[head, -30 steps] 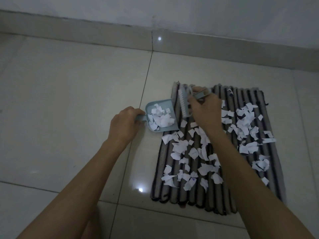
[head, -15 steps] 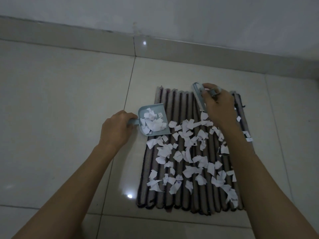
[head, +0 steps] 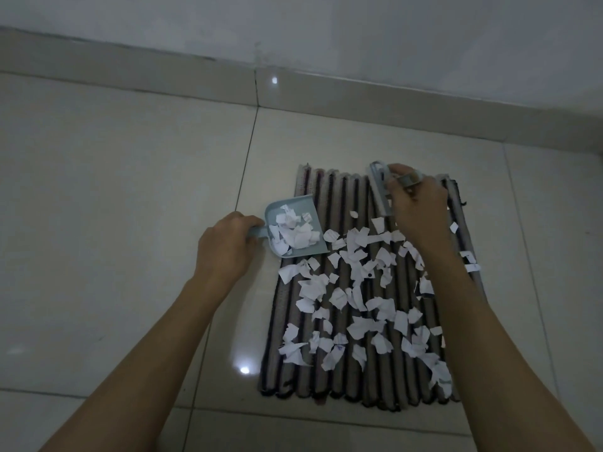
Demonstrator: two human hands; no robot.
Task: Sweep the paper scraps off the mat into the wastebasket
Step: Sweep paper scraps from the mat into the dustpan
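Observation:
A striped ribbed mat lies on the tiled floor, strewn with several white paper scraps. My left hand grips the handle of a small light-blue dustpan at the mat's left edge; the pan holds a heap of scraps. My right hand grips a light-blue hand brush near the mat's far edge, right of the dustpan. My right forearm covers part of the mat's right side. No wastebasket is in view.
Pale floor tiles surround the mat, with bright light spots reflected on them. A low skirting and a wall run across the far side.
My right hand with the brush has moved from beside the dustpan to the right, toward the mat's far edge. The dustpan stays at the left edge. The camera view has shifted.

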